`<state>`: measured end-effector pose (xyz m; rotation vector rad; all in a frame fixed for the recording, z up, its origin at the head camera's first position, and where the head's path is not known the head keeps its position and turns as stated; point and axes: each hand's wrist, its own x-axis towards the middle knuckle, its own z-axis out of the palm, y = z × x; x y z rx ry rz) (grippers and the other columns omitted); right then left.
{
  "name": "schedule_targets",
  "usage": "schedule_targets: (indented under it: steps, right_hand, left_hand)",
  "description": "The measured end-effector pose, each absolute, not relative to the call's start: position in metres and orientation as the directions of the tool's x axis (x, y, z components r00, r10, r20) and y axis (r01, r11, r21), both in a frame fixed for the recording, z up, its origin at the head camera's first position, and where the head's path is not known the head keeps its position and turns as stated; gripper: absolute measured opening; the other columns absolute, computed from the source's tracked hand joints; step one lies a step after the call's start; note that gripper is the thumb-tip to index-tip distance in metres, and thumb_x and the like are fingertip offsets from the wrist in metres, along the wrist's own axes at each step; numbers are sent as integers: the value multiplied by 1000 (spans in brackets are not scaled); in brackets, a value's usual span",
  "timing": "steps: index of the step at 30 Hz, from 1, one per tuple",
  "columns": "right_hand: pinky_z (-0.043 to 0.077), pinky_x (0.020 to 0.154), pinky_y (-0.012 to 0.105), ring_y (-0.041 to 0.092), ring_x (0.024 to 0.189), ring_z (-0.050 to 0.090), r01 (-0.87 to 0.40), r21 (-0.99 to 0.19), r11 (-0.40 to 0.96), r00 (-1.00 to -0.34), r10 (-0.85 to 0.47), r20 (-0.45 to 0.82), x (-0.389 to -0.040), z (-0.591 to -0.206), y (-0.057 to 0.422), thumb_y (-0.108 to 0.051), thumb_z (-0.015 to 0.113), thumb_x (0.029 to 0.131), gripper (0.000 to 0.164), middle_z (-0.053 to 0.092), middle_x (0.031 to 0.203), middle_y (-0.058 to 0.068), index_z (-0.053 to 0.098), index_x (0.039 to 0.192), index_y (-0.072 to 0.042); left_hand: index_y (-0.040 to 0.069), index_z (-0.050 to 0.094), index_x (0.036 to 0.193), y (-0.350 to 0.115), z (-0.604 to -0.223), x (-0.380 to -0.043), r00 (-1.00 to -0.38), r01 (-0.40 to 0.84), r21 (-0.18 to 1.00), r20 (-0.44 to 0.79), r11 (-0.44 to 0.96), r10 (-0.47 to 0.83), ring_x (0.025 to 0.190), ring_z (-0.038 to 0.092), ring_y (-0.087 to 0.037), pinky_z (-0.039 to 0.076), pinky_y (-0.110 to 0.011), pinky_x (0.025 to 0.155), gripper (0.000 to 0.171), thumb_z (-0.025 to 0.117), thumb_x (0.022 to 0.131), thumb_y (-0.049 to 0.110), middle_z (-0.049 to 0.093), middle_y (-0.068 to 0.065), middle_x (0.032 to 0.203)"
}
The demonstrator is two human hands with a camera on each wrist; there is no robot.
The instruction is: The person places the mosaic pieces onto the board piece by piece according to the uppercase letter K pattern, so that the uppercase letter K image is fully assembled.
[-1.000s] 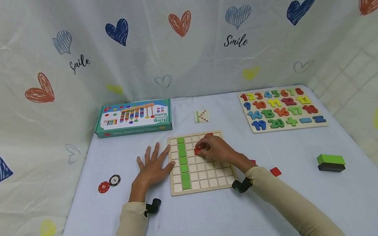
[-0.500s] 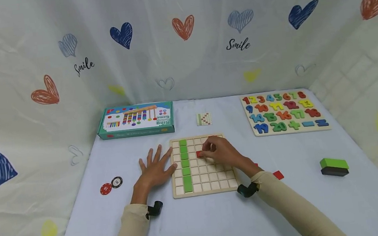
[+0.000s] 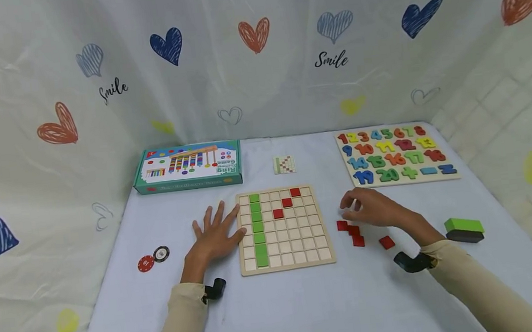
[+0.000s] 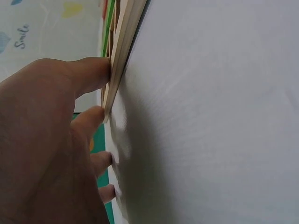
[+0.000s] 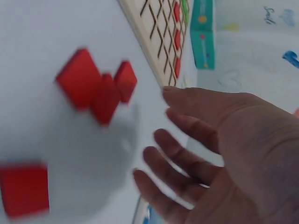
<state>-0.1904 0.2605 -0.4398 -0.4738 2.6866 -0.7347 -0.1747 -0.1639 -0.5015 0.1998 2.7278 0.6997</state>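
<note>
Grid board [image 3: 288, 268]: laid flat on the white cloth [image 3: 282, 316]; left edge is met by the left hand [image 3: 213, 244]
Left grip: wide; fingers are spread, thumb and index tips set against that edge
Board cells: green column [image 3: 258, 227] is seated second from left; three red squares [image 3: 287, 202] are set diagonally up to the top row
Right hand [image 3: 372, 207]: held raised just beyond the clustered red tiles [image 3: 353, 230]
Right grip: narrow; fingers are loosely bent, a small gap left between thumb and forefinger
Single red tile [image 3: 387, 242]: laid just apart from the cluster
Room, right: a narrow strip of cloth is left between the board's right edge and the cluster; the green-and-black stack [image 3: 464, 229] is placed farther right
Far side: box [image 3: 188, 166], card [image 3: 284, 164] and number board [image 3: 409, 182] are lined up behind
</note>
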Motion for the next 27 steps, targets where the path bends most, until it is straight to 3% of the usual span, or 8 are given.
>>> schedule_targets:
  steps: [5,10,18,23,27]
  right_hand:
    - [61,84,46,30,105,61,-160,-430,889,-831,-356,-427,-183,-422,295,-21,91,84,48,64,121,17,66,123,-6]
    - [59,84,47,33,111,56,-128,-396,909,-734,-355,-579,-178,-420,315,-15,93,79,47,61,122,14,66,118,-16]
    - [55,86,44,28,110,53,-122,-476,871,-729,-404,-552,-180,-433,326,-19,90,85,31,61,114,6,70,109,-18]
    - [55,87,45,31,116,50,-87,-465,881,-700,-386,-601,-175,-432,334,-20,94,78,44,57,119,8,68,113,-21]
    - [54,82,39,28,112,50,-146,-470,870,-713,-422,-560,-173,-436,335,-19,95,77,45,56,112,6,67,112,-22]
  left_hand:
    - [29,26,170,-164,-500,-174,-945,63,501,-247,863,213,163,-11,-45,-12,-79,119,76,57,105,51,1,-12,180]
    - [31,25,171,-165,-501,-174,-943,57,492,-259,868,209,163,-11,-44,-12,-79,119,76,56,106,52,0,-10,180]
    - [30,26,170,-164,-498,-176,-945,52,491,-257,869,202,163,-10,-44,-12,-78,120,76,57,105,51,1,-11,180]
    - [31,25,170,-163,-498,-175,-943,59,487,-259,871,208,164,-10,-43,-11,-78,120,75,57,105,52,0,-10,180]
    - [32,24,171,-164,-499,-175,-945,49,485,-260,873,197,163,-11,-43,-12,-78,120,76,57,105,52,0,-10,180]
